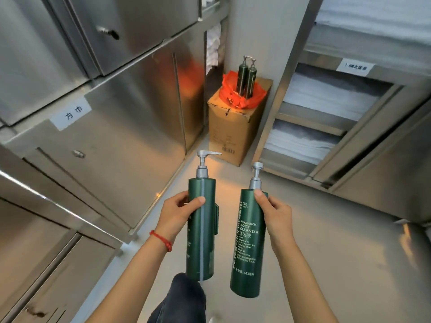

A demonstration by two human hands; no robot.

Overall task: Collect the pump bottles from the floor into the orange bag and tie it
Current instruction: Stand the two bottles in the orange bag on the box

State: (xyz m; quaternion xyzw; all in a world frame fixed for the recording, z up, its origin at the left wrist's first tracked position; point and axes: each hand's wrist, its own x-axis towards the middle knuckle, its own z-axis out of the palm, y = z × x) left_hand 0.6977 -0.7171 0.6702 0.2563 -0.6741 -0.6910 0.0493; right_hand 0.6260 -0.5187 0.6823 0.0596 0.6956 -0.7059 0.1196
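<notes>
My left hand grips a tall green pump bottle near its upper half, held upright above the floor. My right hand grips a second green pump bottle by its shoulder, white label text facing me. Ahead, the orange bag sits open on top of a cardboard box. Two more green pump bottles stand upright inside the bag, their pumps sticking out.
Steel cabinets line the left side. An open steel shelf unit with stacked white towels stands on the right. The grey floor forms a narrow aisle toward the box. My knee shows at the bottom.
</notes>
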